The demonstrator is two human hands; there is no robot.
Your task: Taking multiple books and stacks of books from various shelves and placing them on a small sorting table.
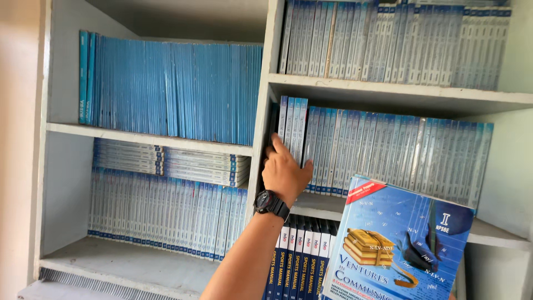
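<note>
My left hand (pixel 284 171), with a black watch (pixel 271 203) on the wrist, reaches up to the left end of a row of upright blue books (pixel 294 130) on the middle right shelf. Its fingers go into the dark gap by the shelf's side wall, and the thumb lies on the spines to the right, so it clasps a few books. A blue paperback with a picture of stacked yellow books on its cover (pixel 397 239) is raised at the lower right, tilted. My right hand is out of sight; what holds that book is hidden.
The grey-white shelf unit (pixel 388 95) is packed with blue books: an upright row at upper left (pixel 172 89), flat stacks over another row below it (pixel 166 194), and dark-spined manuals (pixel 300 255) under my forearm. A bare ledge (pixel 122 264) runs along the bottom left.
</note>
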